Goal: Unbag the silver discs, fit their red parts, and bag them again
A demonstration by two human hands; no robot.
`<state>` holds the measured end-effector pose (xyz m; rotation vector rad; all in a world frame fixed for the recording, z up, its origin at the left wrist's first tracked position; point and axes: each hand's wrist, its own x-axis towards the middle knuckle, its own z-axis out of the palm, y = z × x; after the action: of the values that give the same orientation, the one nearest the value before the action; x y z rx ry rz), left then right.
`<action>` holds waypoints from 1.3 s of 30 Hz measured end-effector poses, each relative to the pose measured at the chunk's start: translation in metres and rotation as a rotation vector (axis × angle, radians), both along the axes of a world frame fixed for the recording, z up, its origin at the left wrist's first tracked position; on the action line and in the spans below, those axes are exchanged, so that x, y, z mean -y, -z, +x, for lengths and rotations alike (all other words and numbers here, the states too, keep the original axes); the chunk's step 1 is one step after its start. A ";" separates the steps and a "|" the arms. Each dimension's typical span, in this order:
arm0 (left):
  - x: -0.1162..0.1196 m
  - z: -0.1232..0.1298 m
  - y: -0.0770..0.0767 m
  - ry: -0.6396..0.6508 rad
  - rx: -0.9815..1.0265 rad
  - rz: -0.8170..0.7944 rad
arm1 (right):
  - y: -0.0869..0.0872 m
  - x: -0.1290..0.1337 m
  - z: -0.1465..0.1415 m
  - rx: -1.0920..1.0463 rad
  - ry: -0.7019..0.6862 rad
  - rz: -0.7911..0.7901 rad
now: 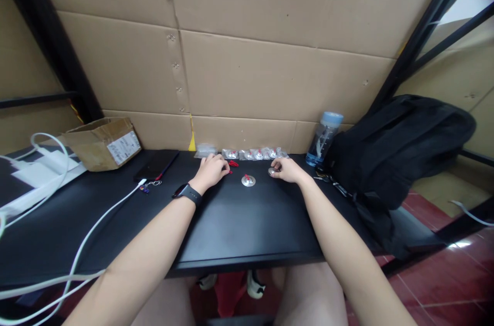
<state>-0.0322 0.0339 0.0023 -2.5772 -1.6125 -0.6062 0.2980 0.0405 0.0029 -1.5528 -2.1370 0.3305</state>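
My left hand (212,170) rests on the black table (239,223) with its fingers curled over a small red piece (233,164). My right hand (284,168) lies further right, fingers closed around a small silver round part (272,172). Between the two hands a silver disc with a red centre (248,180) sits on the table, untouched. Behind the hands a row of small clear bags (254,154) holding silver and red parts lines the cardboard wall. A black watch (187,193) is on my left wrist.
A water bottle (324,138) and a black backpack (393,156) stand at the right. At the left are an open cardboard box (102,142), a black phone (156,164), keys (148,186), white cables (96,223) and a white charger (42,169). Cardboard sheets (270,74) wall the back.
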 end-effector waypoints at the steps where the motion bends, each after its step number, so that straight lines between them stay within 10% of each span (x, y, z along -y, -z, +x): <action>1: 0.000 0.001 0.000 -0.001 -0.006 0.002 | -0.001 0.000 0.001 -0.024 -0.002 -0.004; 15: 0.028 0.039 -0.026 0.095 0.550 -0.093 | -0.018 0.029 -0.064 -0.627 -0.318 0.090; 39: 0.038 0.054 -0.024 0.099 0.533 0.064 | -0.019 0.047 -0.092 -0.797 -0.375 0.158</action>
<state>0.0218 -0.0037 0.0258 -2.5983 -1.5436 -1.4265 0.2062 -0.0061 0.0219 -0.7254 -1.7225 0.7392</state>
